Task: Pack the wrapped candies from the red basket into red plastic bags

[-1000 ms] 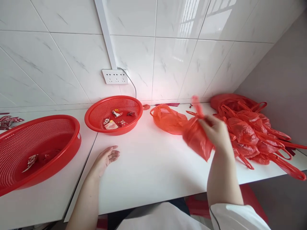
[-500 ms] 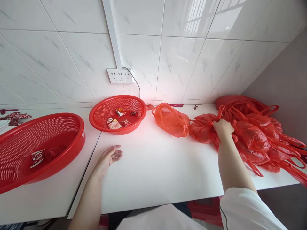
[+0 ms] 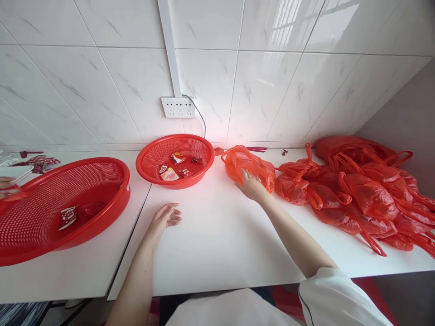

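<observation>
Hands at a red plastic bag on the surface.
Right hand (image 3: pixel 250 183), fingers spread, touches the red plastic bag (image 3: pixel 248 167); left hand (image 3: pixel 165 217) rests open, empty, well apart.

Red plastic bag (image 3: pixel 249 166) (crumpled, open-mouthed), on white counter

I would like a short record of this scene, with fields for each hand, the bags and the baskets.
right hand: on the single red bag, open
left hand: resting open on the white table, holding nothing
bag pile: many red plastic bags, right of the single bag
small basket: red, holds a few small packets
large basket: red, far left, a few packets inside
</observation>
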The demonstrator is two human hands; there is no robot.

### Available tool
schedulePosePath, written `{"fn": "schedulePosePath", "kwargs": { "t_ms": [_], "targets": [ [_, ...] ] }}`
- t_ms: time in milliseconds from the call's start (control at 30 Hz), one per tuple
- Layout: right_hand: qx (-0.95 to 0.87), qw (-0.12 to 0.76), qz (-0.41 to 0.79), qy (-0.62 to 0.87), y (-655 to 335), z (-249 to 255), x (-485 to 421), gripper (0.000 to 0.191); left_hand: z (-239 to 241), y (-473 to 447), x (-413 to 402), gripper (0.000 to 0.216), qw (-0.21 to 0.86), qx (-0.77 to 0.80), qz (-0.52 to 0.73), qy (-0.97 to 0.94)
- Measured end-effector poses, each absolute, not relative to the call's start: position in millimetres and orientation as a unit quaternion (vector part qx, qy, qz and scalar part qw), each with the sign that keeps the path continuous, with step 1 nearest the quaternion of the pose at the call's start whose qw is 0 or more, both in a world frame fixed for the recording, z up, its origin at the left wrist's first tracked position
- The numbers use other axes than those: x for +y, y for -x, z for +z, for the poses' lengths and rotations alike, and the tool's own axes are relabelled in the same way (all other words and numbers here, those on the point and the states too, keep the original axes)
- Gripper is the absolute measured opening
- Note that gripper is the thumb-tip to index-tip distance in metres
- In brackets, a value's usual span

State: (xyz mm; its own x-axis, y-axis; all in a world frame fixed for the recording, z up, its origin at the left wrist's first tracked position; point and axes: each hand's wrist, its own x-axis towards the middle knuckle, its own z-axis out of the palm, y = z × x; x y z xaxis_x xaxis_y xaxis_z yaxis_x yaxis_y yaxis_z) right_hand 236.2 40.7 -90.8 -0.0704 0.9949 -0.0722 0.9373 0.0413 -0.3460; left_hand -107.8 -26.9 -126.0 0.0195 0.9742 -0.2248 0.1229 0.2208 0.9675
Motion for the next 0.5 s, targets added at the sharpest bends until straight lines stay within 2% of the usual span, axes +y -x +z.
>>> {"fn": "schedulePosePath", "kwargs": {
  "t_ms": [67,133,200,333,400,500],
  "targets": [
    [-0.714,0.034,0.171,0.678,-225,-101,36,0.063,-113,95,-39,0.041,0.450,0.564,0.391,-0.571],
    [-0.745,0.017,0.197,0.637,-214,-104,21,0.059,-91,77,-56,0.028,0.407,0.504,0.349,-0.677],
    [-0.786,0.011,0.217,0.579,-203,-100,-4,0.049,-63,57,-75,0.025,0.381,0.421,0.304,-0.765],
    [-0.848,0.008,0.241,0.472,-185,-85,-52,0.018,-17,20,-95,0.034,0.281,0.283,0.243,-0.884],
    [-0.861,0.013,0.235,0.451,-178,-82,-63,0.019,-11,4,-93,0.032,0.224,0.282,0.205,-0.910],
    [-0.863,0.034,0.207,0.460,-171,-88,-65,0.022,-30,-14,-79,0.029,0.129,0.395,0.110,-0.903]
  ]
}}
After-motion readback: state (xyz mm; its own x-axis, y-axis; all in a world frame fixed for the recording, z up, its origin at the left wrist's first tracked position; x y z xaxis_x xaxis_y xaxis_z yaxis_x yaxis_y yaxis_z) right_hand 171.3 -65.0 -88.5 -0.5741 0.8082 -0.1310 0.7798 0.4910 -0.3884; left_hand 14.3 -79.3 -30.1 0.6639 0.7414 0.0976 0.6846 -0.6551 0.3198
